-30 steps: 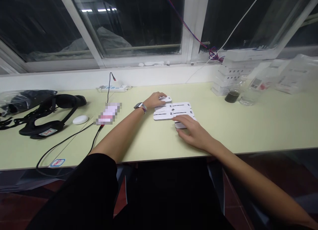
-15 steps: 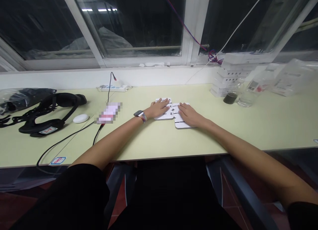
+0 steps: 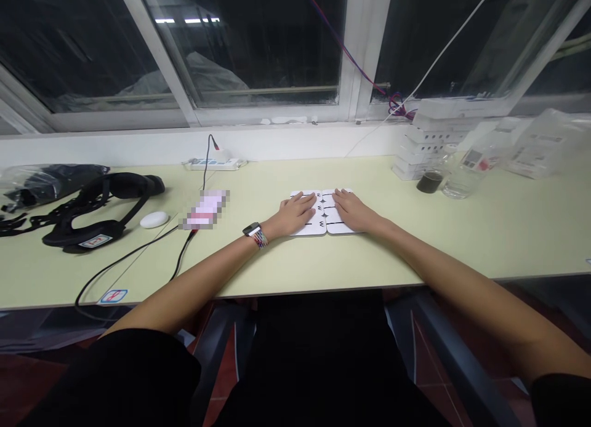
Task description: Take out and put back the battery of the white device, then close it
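Note:
Two flat white rounded boards with black lines and letter-like marks lie side by side on the pale table (image 3: 277, 267), their inner edges meeting. On the left board (image 3: 310, 229) rests my left hand (image 3: 295, 214), palm down with fingers stretched out; a watch (image 3: 252, 229) and a woven band (image 3: 260, 238) are at that wrist. My right hand (image 3: 353, 210) lies flat over the right board (image 3: 339, 227), fingers extended, hiding much of its surface. Neither hand grips anything. Small dark star-like shapes show along the seam between the boards.
Left: a black headset (image 3: 78, 230), a white oval object (image 3: 154, 219), a blurred-out phone-like thing (image 3: 205, 209) on a cable, and a power strip (image 3: 217, 164). Right: stacked white boxes (image 3: 415, 150), a cup of dark liquid (image 3: 430, 181), a bottle (image 3: 462, 178) and a plastic bag (image 3: 538, 144).
My left hand has moved the left board toward me, so its near edge now lines up with the right board's. The right hand has hardly moved.

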The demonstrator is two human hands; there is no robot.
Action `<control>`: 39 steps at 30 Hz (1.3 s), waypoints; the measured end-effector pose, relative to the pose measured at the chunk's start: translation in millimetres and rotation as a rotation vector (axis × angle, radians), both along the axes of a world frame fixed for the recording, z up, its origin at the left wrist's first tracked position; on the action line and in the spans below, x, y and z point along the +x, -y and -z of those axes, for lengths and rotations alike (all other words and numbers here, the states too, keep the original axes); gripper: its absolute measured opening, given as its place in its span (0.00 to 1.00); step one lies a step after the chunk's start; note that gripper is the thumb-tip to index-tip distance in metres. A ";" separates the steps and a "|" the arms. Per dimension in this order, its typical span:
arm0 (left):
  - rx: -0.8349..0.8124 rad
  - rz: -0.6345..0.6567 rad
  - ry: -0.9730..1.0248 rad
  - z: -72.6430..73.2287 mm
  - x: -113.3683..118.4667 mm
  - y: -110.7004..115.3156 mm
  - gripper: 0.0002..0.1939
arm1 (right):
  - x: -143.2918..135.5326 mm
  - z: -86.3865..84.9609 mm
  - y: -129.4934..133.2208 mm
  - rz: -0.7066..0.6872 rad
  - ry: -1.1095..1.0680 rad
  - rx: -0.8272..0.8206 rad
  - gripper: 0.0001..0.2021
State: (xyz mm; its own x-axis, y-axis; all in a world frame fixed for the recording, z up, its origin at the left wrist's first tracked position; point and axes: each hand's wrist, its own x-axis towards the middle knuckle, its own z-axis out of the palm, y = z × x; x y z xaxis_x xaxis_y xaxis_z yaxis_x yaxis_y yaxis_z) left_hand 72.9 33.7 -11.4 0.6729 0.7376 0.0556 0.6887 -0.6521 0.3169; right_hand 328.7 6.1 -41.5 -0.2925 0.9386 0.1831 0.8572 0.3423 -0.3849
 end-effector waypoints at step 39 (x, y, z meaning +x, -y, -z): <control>-0.038 -0.029 0.142 10.8 -4.5 18.7 0.30 | -0.3 5.3 20.9 -0.023 -0.017 -0.010 0.37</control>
